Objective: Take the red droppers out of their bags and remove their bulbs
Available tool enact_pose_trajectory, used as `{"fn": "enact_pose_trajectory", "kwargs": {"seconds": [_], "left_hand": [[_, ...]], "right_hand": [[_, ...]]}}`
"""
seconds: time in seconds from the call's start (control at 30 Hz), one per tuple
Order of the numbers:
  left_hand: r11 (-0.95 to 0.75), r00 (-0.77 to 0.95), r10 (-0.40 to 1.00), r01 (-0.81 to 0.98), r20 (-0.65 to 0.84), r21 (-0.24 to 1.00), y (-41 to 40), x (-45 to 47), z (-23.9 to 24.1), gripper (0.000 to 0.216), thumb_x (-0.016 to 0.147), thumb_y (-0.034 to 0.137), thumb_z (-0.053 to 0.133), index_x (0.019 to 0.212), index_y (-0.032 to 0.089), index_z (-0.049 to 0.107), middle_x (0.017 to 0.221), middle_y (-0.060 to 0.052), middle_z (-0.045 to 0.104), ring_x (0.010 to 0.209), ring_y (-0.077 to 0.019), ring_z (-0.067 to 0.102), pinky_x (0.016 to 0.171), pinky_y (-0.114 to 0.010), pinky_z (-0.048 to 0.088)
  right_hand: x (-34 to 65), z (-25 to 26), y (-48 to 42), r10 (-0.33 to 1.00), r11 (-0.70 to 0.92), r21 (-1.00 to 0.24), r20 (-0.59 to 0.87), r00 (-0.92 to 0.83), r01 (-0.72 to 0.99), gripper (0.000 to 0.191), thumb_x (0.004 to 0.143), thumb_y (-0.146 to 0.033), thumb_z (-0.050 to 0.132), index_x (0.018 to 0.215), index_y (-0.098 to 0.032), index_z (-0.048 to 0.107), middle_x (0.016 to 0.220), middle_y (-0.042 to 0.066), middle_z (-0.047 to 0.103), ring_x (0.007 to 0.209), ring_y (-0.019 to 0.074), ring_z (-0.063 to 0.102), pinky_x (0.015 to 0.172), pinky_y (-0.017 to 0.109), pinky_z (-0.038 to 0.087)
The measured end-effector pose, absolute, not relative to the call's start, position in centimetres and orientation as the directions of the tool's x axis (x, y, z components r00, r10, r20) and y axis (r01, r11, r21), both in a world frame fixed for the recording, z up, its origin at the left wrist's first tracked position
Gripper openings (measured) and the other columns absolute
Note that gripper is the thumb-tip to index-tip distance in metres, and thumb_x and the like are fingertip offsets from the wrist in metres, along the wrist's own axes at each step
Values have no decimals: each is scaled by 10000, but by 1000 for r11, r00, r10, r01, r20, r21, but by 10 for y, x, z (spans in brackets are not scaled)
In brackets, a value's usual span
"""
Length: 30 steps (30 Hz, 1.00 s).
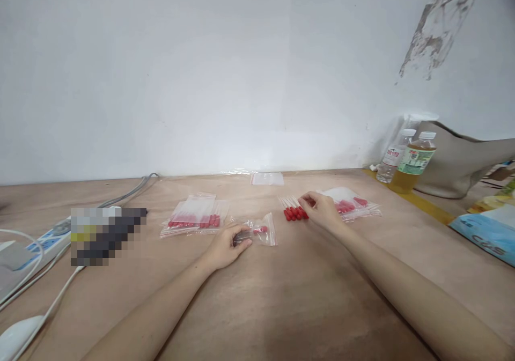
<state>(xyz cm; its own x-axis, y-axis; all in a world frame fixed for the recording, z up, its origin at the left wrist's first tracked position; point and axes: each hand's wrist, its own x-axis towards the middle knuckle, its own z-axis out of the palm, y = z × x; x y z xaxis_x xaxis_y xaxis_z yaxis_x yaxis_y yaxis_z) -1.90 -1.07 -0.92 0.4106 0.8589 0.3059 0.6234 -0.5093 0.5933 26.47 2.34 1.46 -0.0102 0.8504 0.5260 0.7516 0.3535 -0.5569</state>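
One pale wall (201,82) fills the upper half of my head view, with the brown tabletop (249,302) below it. At far right I see a grey bin (446,162); nearer, a blue packet (483,235). A white power strip (44,248) lies at far left. Beside the bin, an amber-filled bottle (414,162) stands before a clear bottle (392,157); both have white caps.

My left hand (229,244) rests on the table, thumb and fingers slightly parted at the left end of a small bag; I cannot tell whether they pinch it. My right hand (321,211) has its fingers curled, tips at the red-ended sticks; I cannot tell whether any is gripped.

Left of centre lies a stack of filled bags (195,213); a second pile of bags (350,205) lies just right of my right hand. The small bag (270,232), clear and at centre, shows red inside. Smallest, the red-ended sticks (295,213) lie side by side, red ends towards me, between the small bag and the second pile.
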Motion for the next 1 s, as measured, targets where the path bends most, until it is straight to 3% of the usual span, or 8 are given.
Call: {"fn": "enact_pose_trajectory", "kwargs": {"seconds": [0.23,0.5,0.63,0.83,1.0], "left_hand": [[-516,442,849,573,291,636,-11,-19,-9,323,845,351,410,1095,201,548,1078,-58,592,994,-188,533,876,-336,418],[-610,571,776,568,270,553,-13,-20,-6,367,839,274,421,1199,230,476,1221,-39,514,1136,-190,443,984,-366,334],[-638,615,759,636,215,435,-15,-21,-1,423,863,305,370,1281,241,371,1319,-34,409,1217,-189,349,1030,-382,263],[-593,575,801,723,168,355,-16,-22,-3,507,875,438,307,1340,247,247,1388,-37,290,1276,-210,238,1050,-397,203],[-598,586,800,754,133,274,-18,-21,-6,514,861,498,299,1338,331,203,1420,-14,204,1306,-254,121,1046,-474,112]], "right_hand": [[218,8,-7,788,612,-540,479,-387,579,116,711,-192,547,705,-207,662,698,3,617,672,122,552,634,231,418],[198,-10,-7,795,604,-524,448,-409,601,61,701,-199,595,719,-194,653,716,18,554,702,133,514,639,241,406],[199,-11,-8,806,585,-579,493,-328,568,58,693,-141,554,720,-174,593,743,17,556,697,126,516,635,242,412],[231,11,6,874,478,-798,474,-109,367,167,766,-326,483,804,-169,524,700,21,611,607,117,555,564,238,434],[265,19,24,750,441,-692,634,189,572,193,728,-346,507,827,-182,532,796,39,625,728,155,585,641,274,437]]}}
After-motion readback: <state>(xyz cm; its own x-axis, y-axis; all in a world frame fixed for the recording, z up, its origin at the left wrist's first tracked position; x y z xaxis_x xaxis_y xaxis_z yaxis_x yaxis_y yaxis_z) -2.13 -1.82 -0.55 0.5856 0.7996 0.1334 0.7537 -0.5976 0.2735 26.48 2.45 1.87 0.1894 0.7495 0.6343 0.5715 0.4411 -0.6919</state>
